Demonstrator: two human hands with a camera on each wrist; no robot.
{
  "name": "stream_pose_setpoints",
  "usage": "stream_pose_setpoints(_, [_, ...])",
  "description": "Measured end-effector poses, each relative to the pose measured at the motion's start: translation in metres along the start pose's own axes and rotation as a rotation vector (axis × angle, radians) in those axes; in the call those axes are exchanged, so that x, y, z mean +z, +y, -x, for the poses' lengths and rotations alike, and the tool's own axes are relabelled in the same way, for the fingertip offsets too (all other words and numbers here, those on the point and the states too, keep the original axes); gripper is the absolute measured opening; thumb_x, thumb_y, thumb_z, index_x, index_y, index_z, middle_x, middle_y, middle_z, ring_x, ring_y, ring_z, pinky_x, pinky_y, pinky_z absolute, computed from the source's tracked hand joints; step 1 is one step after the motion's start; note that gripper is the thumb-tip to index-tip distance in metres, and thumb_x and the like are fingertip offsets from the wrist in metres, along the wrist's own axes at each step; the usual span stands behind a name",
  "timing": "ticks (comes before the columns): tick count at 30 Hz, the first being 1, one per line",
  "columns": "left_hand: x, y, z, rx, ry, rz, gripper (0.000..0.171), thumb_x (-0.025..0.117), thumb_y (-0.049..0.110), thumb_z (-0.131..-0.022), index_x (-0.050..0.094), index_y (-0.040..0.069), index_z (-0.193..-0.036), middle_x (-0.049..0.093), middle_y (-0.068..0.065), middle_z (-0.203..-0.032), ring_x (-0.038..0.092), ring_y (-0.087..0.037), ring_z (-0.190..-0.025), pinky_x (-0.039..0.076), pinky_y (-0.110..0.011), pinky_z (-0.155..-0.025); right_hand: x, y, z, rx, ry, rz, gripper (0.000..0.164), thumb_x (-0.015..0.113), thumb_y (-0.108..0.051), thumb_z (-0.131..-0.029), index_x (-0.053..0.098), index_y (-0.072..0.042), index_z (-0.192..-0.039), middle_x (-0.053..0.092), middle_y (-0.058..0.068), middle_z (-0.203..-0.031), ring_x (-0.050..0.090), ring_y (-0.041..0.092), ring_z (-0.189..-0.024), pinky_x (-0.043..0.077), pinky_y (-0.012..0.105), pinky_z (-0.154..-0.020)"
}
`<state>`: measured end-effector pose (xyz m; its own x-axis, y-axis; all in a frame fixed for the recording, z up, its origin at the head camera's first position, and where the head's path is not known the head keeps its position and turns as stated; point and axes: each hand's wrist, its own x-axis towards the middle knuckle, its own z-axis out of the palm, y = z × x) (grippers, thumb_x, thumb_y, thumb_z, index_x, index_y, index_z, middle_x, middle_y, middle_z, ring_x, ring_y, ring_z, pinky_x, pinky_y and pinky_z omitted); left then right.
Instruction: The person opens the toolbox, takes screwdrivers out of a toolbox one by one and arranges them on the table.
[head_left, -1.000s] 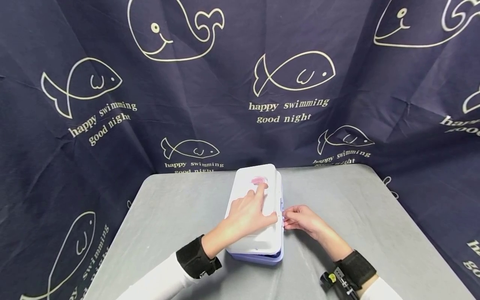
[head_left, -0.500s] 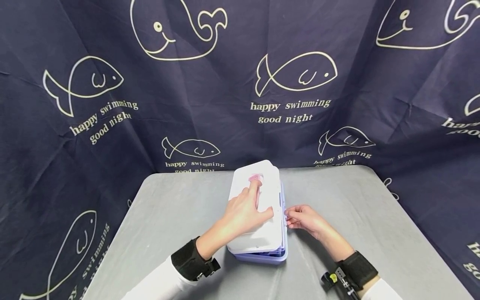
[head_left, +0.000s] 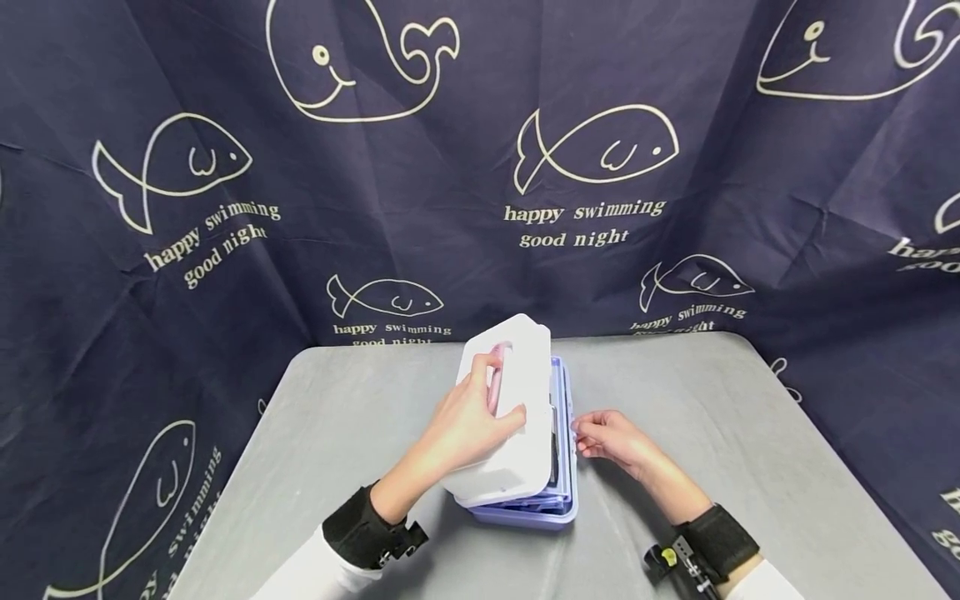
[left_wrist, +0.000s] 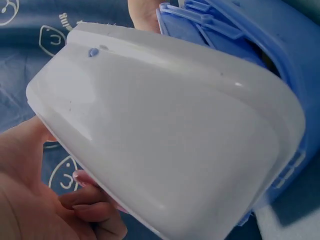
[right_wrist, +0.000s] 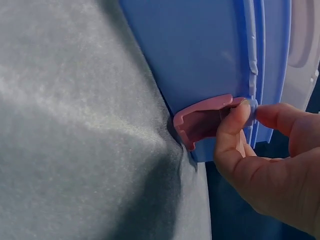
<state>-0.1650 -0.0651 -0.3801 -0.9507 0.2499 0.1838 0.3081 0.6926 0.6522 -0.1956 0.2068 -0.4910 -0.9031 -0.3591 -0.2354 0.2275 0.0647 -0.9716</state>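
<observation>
A blue storage box point(head_left: 525, 518) stands on the table with its white lid point(head_left: 525, 454) tilted up towards the left. My left hand point(head_left: 467, 421) grips the lid at the pink handle point(head_left: 494, 392) on top, its thumb reaching across the white plastic. Through the gap on the right side, a blue inner tray point(head_left: 559, 479) and something dark show, too little to identify. My right hand point(head_left: 615, 437) is at the box's right side. In the right wrist view, its thumb and a finger pinch the blue rim point(right_wrist: 252, 111) beside a pink latch point(right_wrist: 202, 105) that hangs away from the wall.
The box rests on a grey table point(head_left: 675, 392) with rounded far corners. Dark blue cloth point(head_left: 480, 275) with fish and whale drawings hangs behind and at both sides. Black straps point(head_left: 363, 525) are around both wrists.
My left hand has moved left and lifted the right edge of the lid, widening the gap so the inner tray shows. My right hand has stayed at the box's right side.
</observation>
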Motion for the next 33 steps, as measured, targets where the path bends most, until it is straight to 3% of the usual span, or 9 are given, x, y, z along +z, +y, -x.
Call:
stream_pose_setpoints(3, [-0.003,-0.003,0.000,-0.026,0.000,0.032,0.066,0.072,0.042,-0.086,0.042,0.020,-0.140,0.058,-0.005,-0.084,0.057,-0.022,-0.079,0.046,-0.038,-0.069,-0.001,-0.001,0.001,0.005,0.000,0.004,0.021,0.055,-0.002,-0.100,0.059,0.015,-0.111,0.064,0.001,-0.083,0.061,0.006,-0.071,0.055,0.019,-0.068])
stream_pose_setpoints(5, [-0.006,-0.006,0.000,-0.044,0.005,0.055,0.064,0.073,0.041,-0.086,0.042,0.021,-0.138,0.057,-0.005,-0.081,0.056,-0.021,-0.075,0.046,-0.037,-0.066,-0.002,0.001,-0.001,0.009,-0.010,0.002,0.021,0.055,-0.003,-0.101,0.060,0.014,-0.111,0.064,0.001,-0.083,0.061,0.006,-0.071,0.055,0.019,-0.069])
stream_pose_setpoints(13, [-0.015,-0.017,0.001,-0.087,0.015,0.213,0.061,0.075,0.033,-0.087,0.040,0.017,-0.134,0.062,-0.003,-0.085,0.058,-0.017,-0.071,0.048,-0.035,-0.065,-0.008,0.004,-0.003,0.002,-0.037,-0.017,0.017,0.055,-0.005,-0.103,0.063,0.008,-0.108,0.061,-0.002,-0.080,0.059,0.005,-0.070,0.053,0.018,-0.067])
stream_pose_setpoints(18, [-0.017,-0.020,0.002,-0.076,0.031,0.267,0.059,0.076,0.027,-0.086,0.040,0.013,-0.132,0.059,-0.003,-0.084,0.056,-0.016,-0.070,0.048,-0.034,-0.065,-0.006,0.000,0.000,-0.011,-0.026,0.035,0.024,0.055,-0.008,-0.103,0.060,0.014,-0.113,0.065,0.000,-0.083,0.063,0.007,-0.073,0.057,0.022,-0.071])
stream_pose_setpoints(23, [-0.015,-0.016,-0.001,-0.070,0.021,0.271,0.060,0.077,0.028,-0.086,0.041,0.013,-0.130,0.057,-0.002,-0.081,0.055,-0.015,-0.070,0.047,-0.033,-0.065,-0.002,-0.008,0.000,-0.006,0.012,0.105,0.032,0.061,-0.012,-0.103,0.058,0.018,-0.114,0.068,0.003,-0.085,0.066,0.011,-0.074,0.059,0.026,-0.074])
stream_pose_setpoints(33, [-0.013,-0.020,0.001,-0.076,0.029,0.292,0.060,0.077,0.027,-0.085,0.041,0.014,-0.130,0.058,-0.003,-0.083,0.056,-0.016,-0.072,0.048,-0.033,-0.065,0.004,-0.003,-0.001,-0.012,0.074,0.136,0.027,0.062,-0.004,-0.098,0.056,0.018,-0.111,0.066,0.004,-0.083,0.063,0.011,-0.071,0.058,0.024,-0.068])
